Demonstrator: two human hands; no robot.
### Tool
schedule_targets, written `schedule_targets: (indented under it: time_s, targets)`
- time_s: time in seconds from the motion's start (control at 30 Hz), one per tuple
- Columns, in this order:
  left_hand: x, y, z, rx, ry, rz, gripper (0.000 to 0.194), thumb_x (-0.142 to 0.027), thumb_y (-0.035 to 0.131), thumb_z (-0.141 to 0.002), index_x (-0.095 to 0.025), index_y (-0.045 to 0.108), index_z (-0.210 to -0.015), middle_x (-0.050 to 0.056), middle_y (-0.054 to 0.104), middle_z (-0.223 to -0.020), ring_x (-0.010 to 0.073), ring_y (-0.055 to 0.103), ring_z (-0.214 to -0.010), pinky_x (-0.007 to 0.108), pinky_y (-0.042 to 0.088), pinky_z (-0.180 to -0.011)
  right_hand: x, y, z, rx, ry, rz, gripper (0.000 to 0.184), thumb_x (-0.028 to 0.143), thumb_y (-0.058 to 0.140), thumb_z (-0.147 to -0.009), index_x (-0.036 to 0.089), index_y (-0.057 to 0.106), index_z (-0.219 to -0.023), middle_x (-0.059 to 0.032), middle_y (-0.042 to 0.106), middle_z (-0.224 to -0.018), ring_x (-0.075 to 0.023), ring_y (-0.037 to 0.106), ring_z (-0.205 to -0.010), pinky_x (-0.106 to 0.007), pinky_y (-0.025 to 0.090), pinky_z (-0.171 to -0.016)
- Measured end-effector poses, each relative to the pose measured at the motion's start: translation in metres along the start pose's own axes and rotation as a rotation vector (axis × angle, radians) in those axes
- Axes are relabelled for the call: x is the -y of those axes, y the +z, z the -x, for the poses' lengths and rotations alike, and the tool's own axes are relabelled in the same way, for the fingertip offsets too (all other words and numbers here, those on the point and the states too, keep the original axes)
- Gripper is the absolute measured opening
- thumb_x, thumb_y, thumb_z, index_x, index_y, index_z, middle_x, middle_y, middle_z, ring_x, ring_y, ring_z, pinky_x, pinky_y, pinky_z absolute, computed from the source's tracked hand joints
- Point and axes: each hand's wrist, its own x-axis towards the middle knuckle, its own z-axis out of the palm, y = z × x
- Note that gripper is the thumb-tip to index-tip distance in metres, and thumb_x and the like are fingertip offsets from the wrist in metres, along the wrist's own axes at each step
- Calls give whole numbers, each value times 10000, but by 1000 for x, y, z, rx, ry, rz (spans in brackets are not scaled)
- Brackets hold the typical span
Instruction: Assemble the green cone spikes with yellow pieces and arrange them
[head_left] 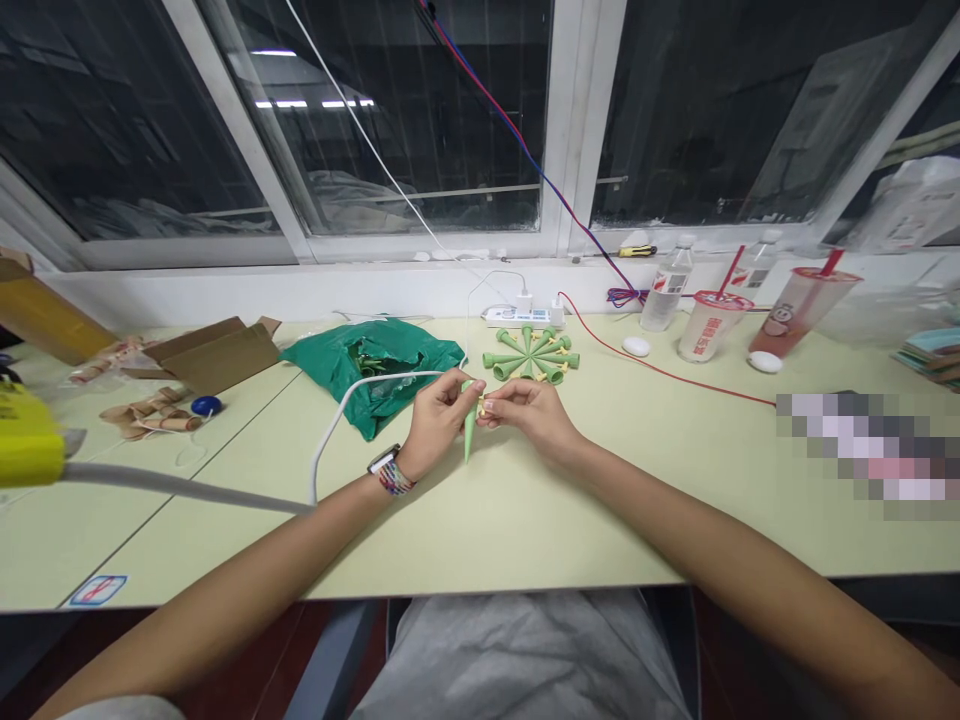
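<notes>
Above the table, my left hand is closed around a green plastic plant-watering spike, its tapered tip pointing down. My right hand pinches a small yellow valve against the side of the spike; whether the valve is seated in it I cannot tell. Fingers cover the spike's upper end. Just beyond my hands, several similar green spikes with yellow valves lie in a star, flared ends outward. To their left lies a crumpled green plastic bag, torn open, with green pieces showing inside.
A white cable arches beside my left wrist. Behind the star sits a power strip; its red cable runs right. Drink cups, a bottle and white oval objects stand right. Wooden toys and cardboard lie left.
</notes>
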Motion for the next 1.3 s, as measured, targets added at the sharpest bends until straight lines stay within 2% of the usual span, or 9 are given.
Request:
schedule_targets:
  time_s: [0.13, 0.27, 0.37, 0.5, 0.7, 0.83, 1.03, 1.17, 1.3]
  targets:
    - [0, -1, -5, -14, 20, -24, 351, -546, 670, -915, -213, 656, -803, -45, 467, -561, 112, 396, -489, 260, 281, -472, 0, 4, -2, -1, -31, 22, 358, 427, 906, -644, 183, 677, -771, -35, 757, -744, -194, 737, -734, -338, 591, -758]
    - [-1, -6, -15, -61, 47, -26, 349, -553, 672, -914, -210, 682, -846, -38, 497, -585, 114, 425, -502, 257, 319, -483, -9, 4, -1, -14, -55, 103, 332, 432, 784, -791, 203, 635, -980, -9, 725, -767, -202, 732, -783, -339, 581, -738]
    - [-1, -14, -23, -111, 39, 40, 354, -562, 652, -928, -211, 693, -939, -19, 583, -642, 126, 525, -521, 260, 400, -502, -19, -1, 3, -10, -223, 487, 215, 356, 640, -910, 217, 615, -1072, -29, 718, -870, -205, 704, -854, -372, 567, -805]
    - [1, -26, -33, -220, 20, 111, 374, -570, 666, -914, -205, 690, -989, -18, 618, -653, 136, 589, -527, 256, 459, -501, -31, -2, 4, 221, -541, 1084, 213, 240, 575, -953, 189, 648, -1146, -129, 699, -1174, -262, 619, -1148, -449, 487, -1032]
    - [11, -35, -39, -274, 0, 145, 390, -545, 706, -889, -208, 708, -1084, 0, 641, -735, 134, 611, -600, 238, 490, -533, -45, 13, -18, 376, -601, 1351, 473, 378, 574, -993, 152, 559, -1409, -197, 475, -1528, -323, 391, -1437, -500, 342, -1191]
    - [15, -36, -38, -269, 15, 159, 379, -490, 711, -892, -207, 717, -1144, 19, 641, -792, 140, 604, -648, 230, 501, -534, -52, 29, -40, 363, -527, 1433, 479, 407, 577, -992, 231, 559, -1437, -150, 551, -1414, -328, 435, -1346, -499, 361, -1136]
    - [11, -37, -34, -215, 25, 127, 330, -328, 695, -882, -208, 724, -1188, 3, 595, -775, 135, 600, -654, 228, 508, -556, -54, 38, -52, 313, -458, 1502, 230, 283, 531, -1003, 163, 711, -1081, -132, 677, -1088, -285, 540, -1083, -421, 440, -966]
    - [11, -35, -30, -158, 36, 129, 333, -291, 705, -864, -201, 692, -1185, -1, 614, -797, 141, 636, -671, 242, 520, -601, -47, 14, -36, 319, -539, 1475, 213, 102, 497, -956, 174, 698, -971, -113, 664, -993, -252, 571, -1007, -372, 463, -905]
    - [10, -30, -25, -47, 20, 131, 342, -318, 722, -864, -195, 674, -1179, -1, 634, -792, 145, 636, -670, 258, 520, -632, -31, -25, -10, 241, -562, 1231, 207, 107, 484, -960, 197, 653, -1038, -87, 667, -1008, -217, 626, -955, -351, 501, -870]
